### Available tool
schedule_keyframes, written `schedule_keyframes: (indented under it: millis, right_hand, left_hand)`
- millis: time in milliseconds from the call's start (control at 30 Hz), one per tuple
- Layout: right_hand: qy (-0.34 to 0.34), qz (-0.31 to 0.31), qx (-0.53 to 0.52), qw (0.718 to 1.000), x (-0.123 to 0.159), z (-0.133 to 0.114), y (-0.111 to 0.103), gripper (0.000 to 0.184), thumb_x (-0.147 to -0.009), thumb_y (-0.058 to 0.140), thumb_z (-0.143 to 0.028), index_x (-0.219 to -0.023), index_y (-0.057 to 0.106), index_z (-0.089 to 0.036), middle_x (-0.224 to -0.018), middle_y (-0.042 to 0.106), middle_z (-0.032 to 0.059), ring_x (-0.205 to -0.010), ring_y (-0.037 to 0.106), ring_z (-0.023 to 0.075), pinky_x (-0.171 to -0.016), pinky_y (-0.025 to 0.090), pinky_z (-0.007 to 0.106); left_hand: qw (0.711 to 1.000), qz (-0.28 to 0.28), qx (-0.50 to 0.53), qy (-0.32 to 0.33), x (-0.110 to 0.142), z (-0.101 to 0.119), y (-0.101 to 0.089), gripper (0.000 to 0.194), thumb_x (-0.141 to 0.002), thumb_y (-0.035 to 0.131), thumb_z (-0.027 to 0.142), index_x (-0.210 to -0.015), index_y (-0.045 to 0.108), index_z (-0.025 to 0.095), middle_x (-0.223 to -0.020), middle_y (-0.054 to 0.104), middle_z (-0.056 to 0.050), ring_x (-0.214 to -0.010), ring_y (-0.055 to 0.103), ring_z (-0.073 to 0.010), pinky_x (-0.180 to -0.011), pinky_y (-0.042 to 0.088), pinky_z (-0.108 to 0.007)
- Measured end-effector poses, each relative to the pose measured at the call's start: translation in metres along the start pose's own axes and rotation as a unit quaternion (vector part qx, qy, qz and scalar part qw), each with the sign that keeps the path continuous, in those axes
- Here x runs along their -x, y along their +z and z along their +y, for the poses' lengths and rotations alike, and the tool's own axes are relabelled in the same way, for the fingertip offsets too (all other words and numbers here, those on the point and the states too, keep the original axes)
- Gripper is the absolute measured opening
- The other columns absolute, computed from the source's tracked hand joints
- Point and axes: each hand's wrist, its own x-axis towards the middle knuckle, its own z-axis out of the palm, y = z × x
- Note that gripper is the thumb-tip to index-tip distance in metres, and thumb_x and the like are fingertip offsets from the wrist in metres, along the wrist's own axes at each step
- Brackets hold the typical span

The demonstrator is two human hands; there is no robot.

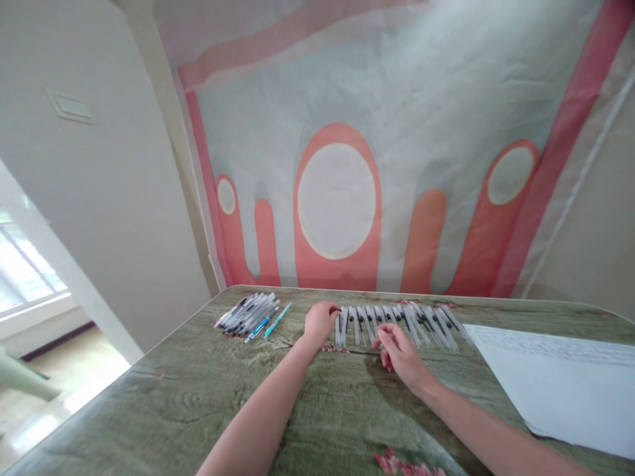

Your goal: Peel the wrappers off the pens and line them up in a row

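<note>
A row of several clear pens with black caps [401, 322] lies side by side near the far edge of the table [188, 396]. My left hand [320, 322] is curled at the row's left end, its fingers closed on the leftmost pen. My right hand [399, 352] rests just in front of the row, fingers pinched on a thin dark pen refill [360, 352] that lies flat on the table and points left.
A loose pile of several pens [251, 314], some blue, lies at the far left of the table. A white sheet of paper [560, 377] covers the right side. A wall hanging with pink shapes [337, 205] stands behind the table.
</note>
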Motion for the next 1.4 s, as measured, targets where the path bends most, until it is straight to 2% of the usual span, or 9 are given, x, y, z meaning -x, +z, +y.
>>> schedule_keyframes:
  millis: [267,567,767,900,1033,1100,1200,1300,1400]
  right_hand:
    - [0.003,-0.014,-0.009,1.000,0.001,-0.005,0.001,0.037,-0.075,0.041,-0.054,-0.086,0.045,-0.019,-0.067,0.058,-0.0005,-0.037,0.042,0.0061,-0.032,0.030,0.017]
    - [-0.009,-0.030,-0.021,0.999,0.001,-0.003,0.000,0.033,-0.078,0.040,-0.051,-0.086,0.045,-0.019,-0.067,0.056,-0.0015,-0.036,0.041,0.0045,-0.032,0.028,0.016]
    - [0.001,-0.025,-0.026,0.999,0.000,-0.003,0.000,0.037,-0.076,0.039,-0.054,-0.086,0.046,-0.019,-0.067,0.056,-0.0014,-0.036,0.040,0.0052,-0.031,0.028,0.017]
    - [-0.002,-0.030,-0.029,0.999,0.001,-0.003,0.000,0.036,-0.077,0.038,-0.053,-0.085,0.045,-0.019,-0.067,0.055,-0.0011,-0.037,0.041,0.0053,-0.032,0.028,0.017]
    - [0.006,-0.026,-0.021,0.999,0.001,-0.003,-0.001,0.038,-0.077,0.037,-0.055,-0.086,0.046,-0.019,-0.067,0.055,-0.0009,-0.037,0.041,0.0058,-0.032,0.028,0.017]
    - [0.007,-0.027,-0.015,1.000,0.001,-0.004,-0.001,0.039,-0.076,0.037,-0.056,-0.086,0.046,-0.019,-0.067,0.056,-0.0007,-0.037,0.041,0.0062,-0.033,0.029,0.017]
    - [0.008,-0.026,-0.008,1.000,0.001,-0.003,-0.001,0.040,-0.076,0.037,-0.057,-0.086,0.046,-0.019,-0.068,0.056,-0.0003,-0.038,0.042,0.0069,-0.033,0.029,0.018]
    - [0.006,-0.027,-0.009,1.000,0.001,-0.002,-0.002,0.039,-0.077,0.037,-0.056,-0.086,0.046,-0.019,-0.067,0.056,-0.0004,-0.038,0.041,0.0070,-0.033,0.029,0.018]
    - [-0.002,-0.030,-0.013,0.999,0.001,-0.001,-0.001,0.038,-0.078,0.036,-0.055,-0.086,0.046,-0.019,-0.067,0.056,-0.0005,-0.038,0.042,0.0066,-0.033,0.029,0.017]
  left_hand:
    - [0.995,-0.031,-0.093,-0.003,0.004,0.000,0.010,0.024,-0.077,0.045,0.036,-0.088,0.063,0.024,-0.094,0.061,-0.005,-0.087,0.054,-0.0166,-0.074,0.037,-0.024]
    - [0.992,-0.029,-0.118,-0.027,0.004,0.003,0.009,0.025,-0.077,0.046,0.037,-0.087,0.064,0.023,-0.094,0.061,-0.005,-0.088,0.053,-0.0166,-0.075,0.036,-0.024]
    - [0.997,-0.007,-0.072,-0.018,0.001,-0.004,0.014,0.026,-0.077,0.046,0.038,-0.083,0.065,0.022,-0.090,0.063,-0.006,-0.084,0.054,-0.0160,-0.072,0.036,-0.024]
    - [1.000,0.028,0.009,0.001,-0.004,-0.014,0.019,0.025,-0.077,0.045,0.034,-0.082,0.064,0.019,-0.084,0.064,-0.005,-0.078,0.055,-0.0141,-0.071,0.038,-0.023]
    - [0.995,0.056,0.079,-0.020,-0.009,-0.023,0.019,0.024,-0.078,0.045,0.030,-0.085,0.063,0.015,-0.082,0.064,-0.005,-0.074,0.056,-0.0119,-0.070,0.040,-0.022]
    - [0.994,0.065,0.075,-0.037,-0.012,-0.029,0.017,0.023,-0.078,0.045,0.027,-0.088,0.062,0.015,-0.083,0.064,-0.005,-0.075,0.056,-0.0110,-0.070,0.041,-0.021]
    - [0.994,0.075,0.006,-0.080,-0.018,-0.043,0.007,0.022,-0.075,0.049,0.020,-0.093,0.061,0.015,-0.088,0.062,-0.005,-0.079,0.056,-0.0112,-0.074,0.040,-0.022]
    - [0.988,0.089,-0.042,-0.117,-0.019,-0.062,-0.009,0.026,-0.070,0.051,0.013,-0.095,0.060,0.015,-0.096,0.059,-0.008,-0.089,0.053,-0.0156,-0.081,0.038,-0.026]
    - [0.977,0.120,-0.088,-0.153,-0.015,-0.083,-0.024,0.030,-0.072,0.047,0.013,-0.100,0.057,0.016,-0.104,0.054,-0.012,-0.098,0.049,-0.0222,-0.084,0.036,-0.034]
